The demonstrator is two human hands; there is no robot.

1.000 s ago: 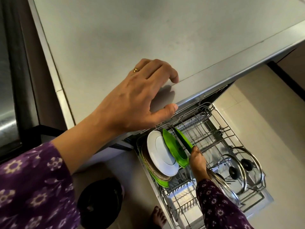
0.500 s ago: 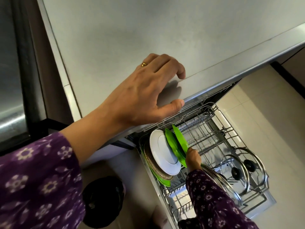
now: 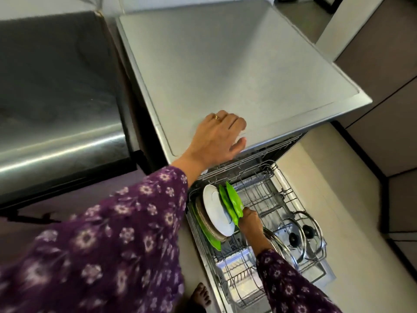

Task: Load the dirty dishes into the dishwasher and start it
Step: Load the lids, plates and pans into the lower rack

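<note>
The left hand (image 3: 217,137) rests on the dishwasher top (image 3: 225,64) near its front edge, fingers loosely bent and holding nothing. The right hand (image 3: 250,220) reaches into the pulled-out lower rack (image 3: 287,192); its fingers grip the lower edge of a green plate (image 3: 235,199). This plate stands on edge just beside another green plate and a white plate (image 3: 215,210). Two glass lids (image 3: 301,233) stand at the rack's right end.

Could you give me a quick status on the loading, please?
Left hand rests on flat grey dishwasher top. Right hand holds bright green plate in metal wire rack. Nothing in the way.
</note>
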